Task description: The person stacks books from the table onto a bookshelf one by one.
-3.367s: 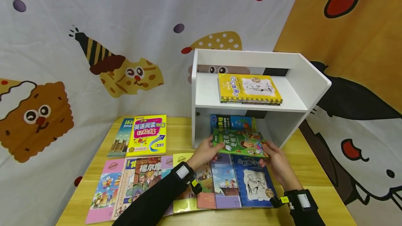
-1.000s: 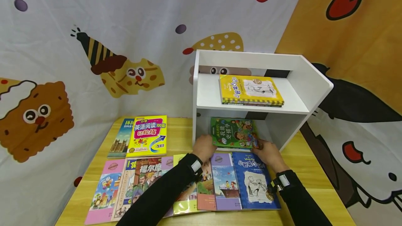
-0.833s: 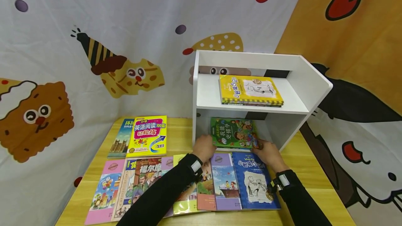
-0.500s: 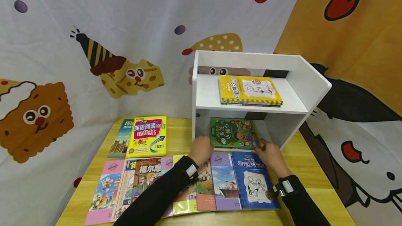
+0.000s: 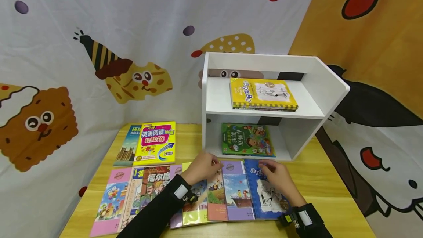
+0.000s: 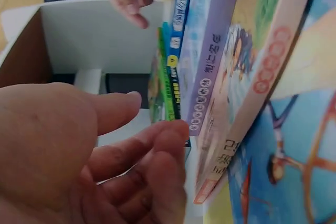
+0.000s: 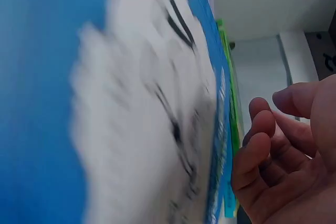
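Note:
A green picture-cover book (image 5: 248, 140) lies flat on the lower level of the white shelf (image 5: 307, 120); both hands are off it. My left hand (image 5: 202, 168) is over the top ends of the row of books, thumb and fingers loosely bent with nothing between them. My right hand (image 5: 279, 179) is over the blue book (image 5: 267, 197) at the row's right end, its fingers relaxed and holding nothing. In the left wrist view, the left fingertips (image 6: 176, 129) come close to the book spines. The purple book (image 5: 238, 194) lies between the two hands.
Yellow books (image 5: 264, 94) are stacked on the shelf's upper level. At the back left, a yellow workbook (image 5: 155, 142) overlaps a blue-green book (image 5: 127, 148). Several more books, a pink one (image 5: 112, 201) outermost, lie overlapped along the front of the wooden table (image 5: 337, 208).
The green book went from being held by both hands in front of the shelf to lying on its lower level. Both hands have since let go and drawn back toward the front row.

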Tool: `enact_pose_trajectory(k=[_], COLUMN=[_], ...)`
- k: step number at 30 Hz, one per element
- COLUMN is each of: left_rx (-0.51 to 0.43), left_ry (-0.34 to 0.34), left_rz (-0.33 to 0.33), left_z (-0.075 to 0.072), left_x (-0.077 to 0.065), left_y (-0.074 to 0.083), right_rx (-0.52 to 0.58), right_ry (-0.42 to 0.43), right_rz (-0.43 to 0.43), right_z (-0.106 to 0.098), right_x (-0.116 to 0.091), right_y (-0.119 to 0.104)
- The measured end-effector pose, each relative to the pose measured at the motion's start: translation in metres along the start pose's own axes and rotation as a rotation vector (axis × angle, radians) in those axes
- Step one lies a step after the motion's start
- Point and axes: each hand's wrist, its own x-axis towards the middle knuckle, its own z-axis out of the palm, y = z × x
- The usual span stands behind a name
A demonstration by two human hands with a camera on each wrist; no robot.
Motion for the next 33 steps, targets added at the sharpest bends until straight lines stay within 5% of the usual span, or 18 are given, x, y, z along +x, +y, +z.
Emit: enact_pose_trajectory(k=[7, 15, 21, 33], left_rx=[-0.055, -0.063, -0.047, -0.077], left_ry=[-0.049, -0.067, -0.064, -0.048], left_rz=[0.017, 0.015, 0.017, 0.041], left_z=[-0.005, -0.009, -0.005, -0.004], left_x=[-0.027, -0.042, -0.041, -0.039], left_y=[0.000, -0.002, -0.004, -0.002], right_rx=[-0.005, -0.311, -0.439, -0.308], right_ry=[-0.043, 0.033, -0.093, -0.191], right_rz=[0.031, 0.157, 0.259, 0.313], right_z=[0.009, -0.015, -0.025, -0.027], right_x=[-0.020, -0.030, -0.032, -0.023], right_y=[-0.004, -0.006, 0.003, -0.002])
